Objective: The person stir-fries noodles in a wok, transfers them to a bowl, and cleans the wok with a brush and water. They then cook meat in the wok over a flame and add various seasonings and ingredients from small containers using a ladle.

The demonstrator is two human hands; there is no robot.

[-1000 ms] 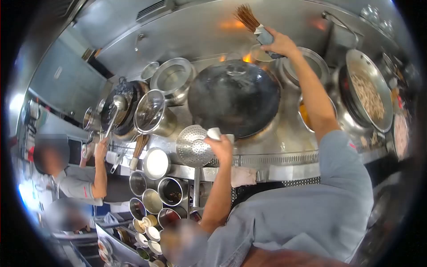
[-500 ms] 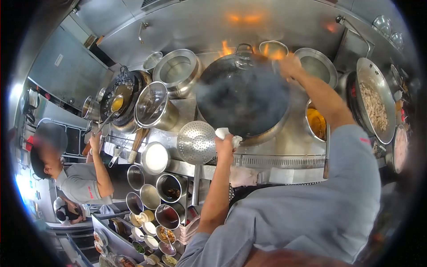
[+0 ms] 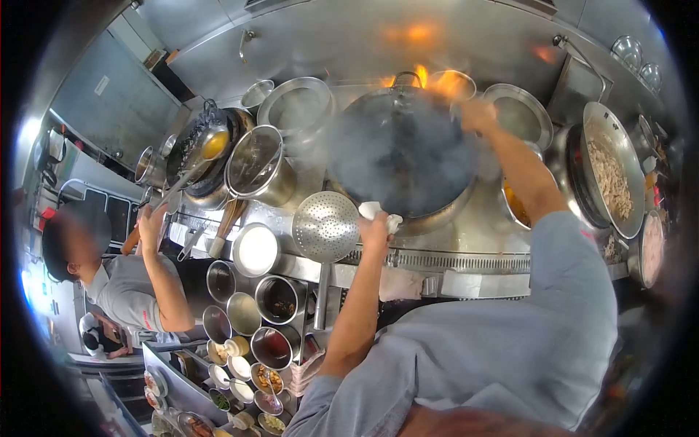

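A large black wok (image 3: 397, 191) smokes on the range in front of me, its inside partly hidden by the smoke. My left hand (image 3: 376, 231) is closed round a folded white cloth (image 3: 370, 210) at the wok's near left edge. My right hand (image 3: 477, 116) reaches to the far right rim with its fingers closed; smoke and the hand itself hide what it grips. Flames (image 3: 421, 75) rise behind the wok near its loop handle (image 3: 407, 79). Just left of my left hand lies a perforated strainer (image 3: 325, 226), handle toward me.
A co-worker's hand (image 3: 150, 226) at left holds a ladle (image 3: 213, 146) of yellow liquid over another wok (image 3: 186, 171). Metal pots and several seasoning containers (image 3: 274, 348) stand left of me. A pan of pale pieces (image 3: 610, 178) is at right.
The co-worker's ladle has moved up and right. My hands stay near the wok's edges with little change, and the smoke has spread and shifted. The view has shifted slightly.
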